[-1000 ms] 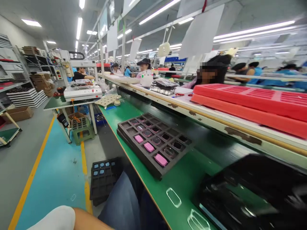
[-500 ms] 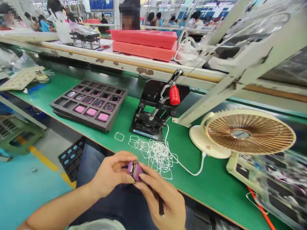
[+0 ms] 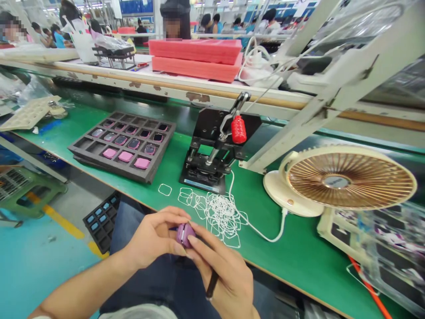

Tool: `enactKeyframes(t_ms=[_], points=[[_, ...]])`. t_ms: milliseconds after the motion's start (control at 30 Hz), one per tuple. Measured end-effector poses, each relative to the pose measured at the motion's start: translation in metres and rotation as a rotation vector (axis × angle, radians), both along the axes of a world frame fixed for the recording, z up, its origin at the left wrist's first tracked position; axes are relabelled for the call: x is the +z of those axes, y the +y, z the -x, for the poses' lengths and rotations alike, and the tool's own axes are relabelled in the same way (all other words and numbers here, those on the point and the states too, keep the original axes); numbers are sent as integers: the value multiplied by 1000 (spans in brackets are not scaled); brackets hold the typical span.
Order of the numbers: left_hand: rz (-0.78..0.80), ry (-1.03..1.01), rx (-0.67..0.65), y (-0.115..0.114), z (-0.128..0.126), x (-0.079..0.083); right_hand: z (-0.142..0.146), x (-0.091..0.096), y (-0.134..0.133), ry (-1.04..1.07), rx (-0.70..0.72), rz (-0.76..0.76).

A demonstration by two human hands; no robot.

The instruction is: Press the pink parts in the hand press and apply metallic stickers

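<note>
Between my two hands is a small purple watch case (image 3: 185, 235), held over my lap at the bench edge. A narrow gap runs between its two halves. My left hand (image 3: 154, 237) pinches it from the left with thumb and fingers. My right hand (image 3: 224, 266) grips its right side with thumb and forefinger. A dark, slim stick-like tool (image 3: 212, 283) is also tucked in my right hand; its kind is unclear. Just beyond the hands lies a tangled pile of thin white ring gaskets (image 3: 222, 215), with a single ring gasket (image 3: 165, 189) apart to the left.
A dark foam tray (image 3: 142, 175) with pink and dark watch parts stands at left. Behind the gaskets is a black toggle press (image 3: 206, 170) with a red handle (image 3: 238, 129). A cream fan (image 3: 352, 177) stands right, its white cable (image 3: 265, 239) crossing the green bench.
The watch case has turned slightly in my fingers, and its two halves look closer together. The dark tool in my right hand has tilted. Both hands keep their hold.
</note>
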State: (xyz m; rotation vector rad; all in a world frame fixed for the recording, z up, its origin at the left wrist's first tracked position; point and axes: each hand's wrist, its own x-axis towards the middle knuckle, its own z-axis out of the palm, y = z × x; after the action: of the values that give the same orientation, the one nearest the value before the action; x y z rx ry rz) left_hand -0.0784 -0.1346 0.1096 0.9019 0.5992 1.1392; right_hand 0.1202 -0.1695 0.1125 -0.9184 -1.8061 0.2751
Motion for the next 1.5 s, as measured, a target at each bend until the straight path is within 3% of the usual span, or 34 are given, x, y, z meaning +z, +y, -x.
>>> enactKeyframes(t_ms=[333, 667, 800, 967, 1067, 1167, 1367, 1433, 1500], points=[[-2, -28, 30, 6, -2, 10, -1, 7, 9, -99, -2, -71], [-12, 0, 47, 7, 0, 16, 5, -5, 5, -246, -43, -92], [93, 6, 103, 2, -10, 22, 15, -6, 15, -214, -121, -128], [187, -31, 252, 9, -17, 25, 23, 6, 28, -19, -188, 65], [125, -58, 249, 15, -14, 27, 22, 18, 32, -75, -51, 180], [92, -69, 193, 17, -10, 31, 19, 28, 34, -119, 64, 133], [31, -109, 158, 13, -15, 34, 17, 33, 31, -39, 72, 36], [25, -68, 160, 12, -15, 34, 17, 31, 29, 45, 89, 141], [-28, 38, 126, 14, -13, 34, 17, 29, 27, 239, 151, 400]])
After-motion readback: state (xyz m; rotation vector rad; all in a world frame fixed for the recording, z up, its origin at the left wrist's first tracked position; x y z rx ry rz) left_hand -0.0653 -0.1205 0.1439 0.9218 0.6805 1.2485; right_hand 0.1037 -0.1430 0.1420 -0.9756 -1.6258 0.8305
